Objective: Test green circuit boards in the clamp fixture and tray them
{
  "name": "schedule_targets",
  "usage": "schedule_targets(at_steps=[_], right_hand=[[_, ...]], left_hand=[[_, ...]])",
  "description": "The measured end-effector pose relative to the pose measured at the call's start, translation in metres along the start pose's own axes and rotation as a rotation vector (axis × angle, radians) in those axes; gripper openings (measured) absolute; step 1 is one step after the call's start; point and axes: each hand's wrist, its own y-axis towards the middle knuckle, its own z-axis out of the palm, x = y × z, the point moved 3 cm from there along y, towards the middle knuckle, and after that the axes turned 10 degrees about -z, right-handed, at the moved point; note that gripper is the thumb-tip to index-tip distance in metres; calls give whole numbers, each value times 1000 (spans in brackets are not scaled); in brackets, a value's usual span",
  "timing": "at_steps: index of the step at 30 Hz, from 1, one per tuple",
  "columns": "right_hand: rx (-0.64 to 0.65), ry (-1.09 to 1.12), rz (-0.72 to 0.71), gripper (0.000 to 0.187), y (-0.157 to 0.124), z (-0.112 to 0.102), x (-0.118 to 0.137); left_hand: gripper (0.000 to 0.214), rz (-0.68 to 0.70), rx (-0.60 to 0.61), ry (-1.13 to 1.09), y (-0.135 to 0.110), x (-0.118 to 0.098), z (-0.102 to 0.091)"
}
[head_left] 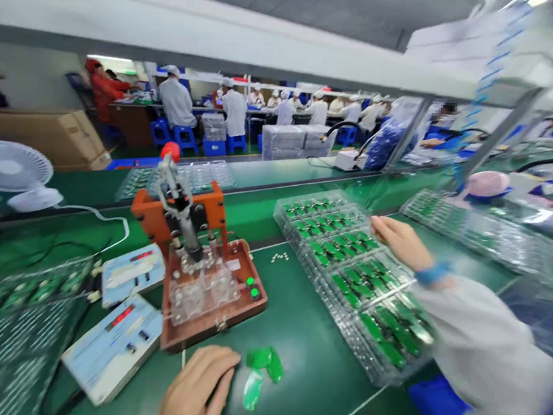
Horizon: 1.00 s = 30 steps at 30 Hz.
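- At 4 o'clock of the head view's middle: see-through tray (335, 308), rows of green boards (378, 338) inside.
- Right hand (403, 242) at 3 o'clock, over the tray's right edge; fingers close together, pointing left. Can't tell if touching or pinching anything, thumb not made out.
- Left hand (200, 389) at 7 o'clock, palm down, fingers loosely bent and side by side, thumb apart; nothing seen gripped.
- Loose green pieces (253, 391) at 6 o'clock on the green mat (306, 354), just beside left fingertips.
- Test fixture (195, 340), orange frame, red-knobbed lever, at 8 o'clock; two display boxes (113, 348) past it, same direction.
- Handling, my guess: boards light, stiff, thin, smooth so maybe slippery; parts on them likely fragile. Take by the edges, not the faces. Tray probably light, flexes; hold opposite rims.
- Hard to make out: blur over tray's near end, board details smeared; display digits unreadable; tiny pale bits (280, 257) near 6 o'clock, unidentified.
- Cut off: left wrist at bottom edge, slotted tray (4, 344) at 8 o'clock by left edge. Left palm hidden.
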Motion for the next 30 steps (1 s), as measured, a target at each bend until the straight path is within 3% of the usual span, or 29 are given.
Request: schedule_targets(at_steps=[2,4,6,9,12,16,24,30], right_hand=[[108,106,-84,58,-38,4,43],[293,239,-268,39,-82,19,89],[494,344,-454,21,-123,44,125],[625,430,-510,20,-157,93,147],[571,450,-484,23,-161,136,145],[515,388,-518,24,-151,168,145],[660,145,-630,26,-140,188,163],[683,274,-576,27,-137,193,165]], left_hand=[[17,-50,83,-18,3,-5,-1],[16,-83,163,-31,3,-10,2],[16,-76,240,-49,1,-14,7],[15,-57,338,-65,-2,-17,11],[15,-35,393,-52,-4,-17,13],[6,-23,414,-41,-6,-14,14],[15,-3,473,-8,-9,-8,14],[19,-7,436,-24,-12,-7,17]])
